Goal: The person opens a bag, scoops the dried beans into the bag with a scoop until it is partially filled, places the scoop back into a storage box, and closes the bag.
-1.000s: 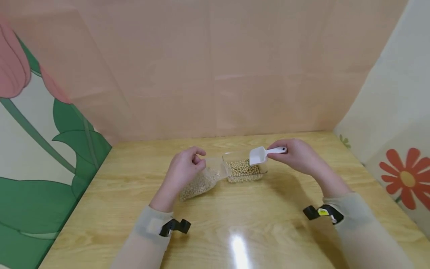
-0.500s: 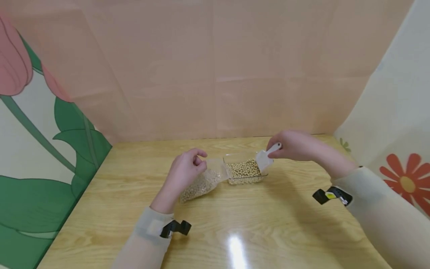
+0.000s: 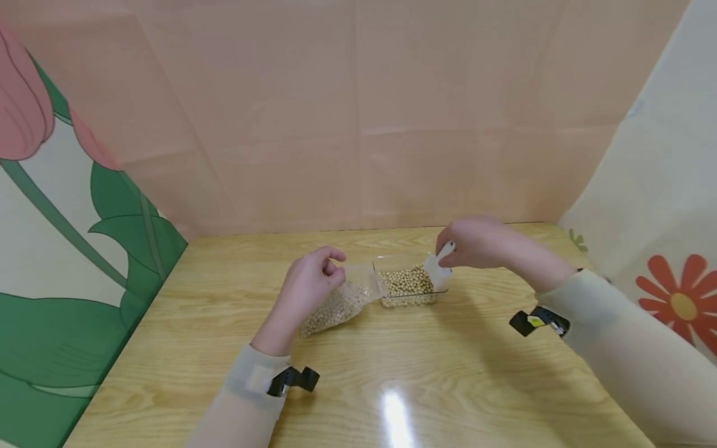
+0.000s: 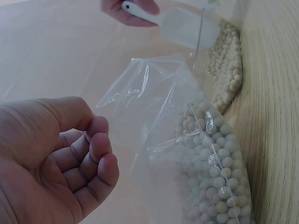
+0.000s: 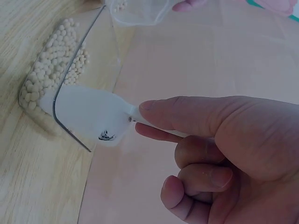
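Observation:
My right hand (image 3: 476, 242) pinches the handle of a small white scoop (image 3: 438, 274) between thumb and forefinger. The scoop tilts down into the right end of a clear rectangular container (image 3: 411, 295), its blade at the round, pale, bean-like pieces (image 3: 406, 281) inside. To the left lies a clear plastic bag (image 3: 336, 308), partly filled with similar pale pieces. Its mouth reaches the container's left rim. My left hand (image 4: 60, 163) has curled fingers, and the bag's upper corner meets the thumb tip, seemingly pinched there; the exact contact is hard to see.
Bag and container rest on a light wood table (image 3: 358, 373). A pinkish sheet (image 3: 358, 124) covers the wall behind it. Side walls carry painted flowers (image 3: 682, 305). A black wrist camera (image 3: 294, 379) sits on each sleeve.
My right hand has turned the scoop from nearly level to a steep tilt and moved it slightly to the container's right end. The left hand and bag have stayed nearly still.

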Available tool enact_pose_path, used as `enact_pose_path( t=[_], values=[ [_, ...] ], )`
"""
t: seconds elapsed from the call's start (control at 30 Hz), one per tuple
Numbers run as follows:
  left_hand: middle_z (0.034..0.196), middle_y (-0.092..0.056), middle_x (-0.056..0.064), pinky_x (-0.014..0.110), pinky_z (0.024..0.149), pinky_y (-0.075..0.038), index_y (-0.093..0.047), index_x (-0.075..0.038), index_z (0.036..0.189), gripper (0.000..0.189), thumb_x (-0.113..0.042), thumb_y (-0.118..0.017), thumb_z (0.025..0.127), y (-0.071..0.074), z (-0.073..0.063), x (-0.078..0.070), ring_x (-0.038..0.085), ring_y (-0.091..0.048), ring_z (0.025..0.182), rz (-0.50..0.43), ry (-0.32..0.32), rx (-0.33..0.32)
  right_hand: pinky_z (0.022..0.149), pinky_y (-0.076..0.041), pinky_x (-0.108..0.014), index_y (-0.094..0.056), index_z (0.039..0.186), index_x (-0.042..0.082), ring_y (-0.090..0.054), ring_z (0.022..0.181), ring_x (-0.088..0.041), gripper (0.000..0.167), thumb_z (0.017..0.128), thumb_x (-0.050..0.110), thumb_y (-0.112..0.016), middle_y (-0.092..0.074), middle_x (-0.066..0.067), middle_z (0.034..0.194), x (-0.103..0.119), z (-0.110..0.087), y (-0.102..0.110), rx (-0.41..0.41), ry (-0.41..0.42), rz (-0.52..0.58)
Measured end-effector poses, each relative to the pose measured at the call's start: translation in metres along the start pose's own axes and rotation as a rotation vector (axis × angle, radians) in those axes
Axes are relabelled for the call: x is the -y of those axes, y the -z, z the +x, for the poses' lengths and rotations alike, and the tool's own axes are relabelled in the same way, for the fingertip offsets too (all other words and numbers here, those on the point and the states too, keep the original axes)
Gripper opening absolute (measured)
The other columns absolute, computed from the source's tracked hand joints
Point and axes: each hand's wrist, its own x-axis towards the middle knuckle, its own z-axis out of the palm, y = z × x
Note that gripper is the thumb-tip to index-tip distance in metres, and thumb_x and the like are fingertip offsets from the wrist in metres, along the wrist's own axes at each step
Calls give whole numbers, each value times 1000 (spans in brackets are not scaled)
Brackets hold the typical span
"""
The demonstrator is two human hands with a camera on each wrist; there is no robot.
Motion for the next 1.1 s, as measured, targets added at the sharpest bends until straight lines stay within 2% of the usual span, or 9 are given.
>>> enact_pose_path(
  t=[0.23, 0.37, 0.57, 0.73, 0.97, 1.1],
  values=[
    [78, -67, -2, 34, 60, -46, -76, -9, 123, 24, -4, -69, 101, 1, -1, 0, 14, -52, 58, -9, 3, 2, 89, -60, -54, -84, 114, 14, -75, 99, -21, 20, 100, 29, -83, -79, 3, 111, -4, 6, -12, 34, -39, 44],
    [78, -67, -2, 34, 60, -46, -76, -10, 123, 24, -5, -68, 102, 0, -1, 1, 14, -52, 59, -16, 5, 7, 89, -60, -53, -84, 114, 15, -75, 99, -19, 19, 101, 29, -82, -79, 3, 112, -11, 4, -19, 40, -35, 111],
    [79, -68, -2, 35, 62, -48, -76, -9, 124, 24, -5, -68, 102, 0, 0, 1, 15, -53, 60, -11, -3, 10, 82, -57, -42, -84, 114, 12, -68, 89, -14, 21, 102, 29, -81, -78, 5, 103, -31, -3, -31, 4, -7, 280],
    [80, -68, -2, 35, 63, -48, -75, -10, 125, 24, -6, -69, 103, 2, 0, 1, 15, -54, 61, -11, 5, 14, 80, -53, -37, -84, 118, 14, -64, 87, -14, 24, 103, 32, -81, -79, 3, 106, -41, -8, -42, -20, -10, 409],
    [82, -68, -1, 37, 64, -49, -75, -11, 127, 25, -8, -68, 103, 3, -2, 2, 17, -55, 62, -18, 27, 15, 81, -53, -37, -85, 118, 18, -66, 89, -15, 24, 101, 34, -83, -79, 3, 107, -41, -4, -60, -61, -10, 487],
    [82, -68, -1, 36, 63, -49, -75, -11, 127, 25, -8, -68, 103, 3, -3, 2, 17, -55, 62, -16, 27, 13, 85, -55, -37, -86, 119, 19, -69, 95, -13, 24, 101, 35, -84, -81, 1, 116, -37, -1, -67, -99, 10, 489]
  ],
)
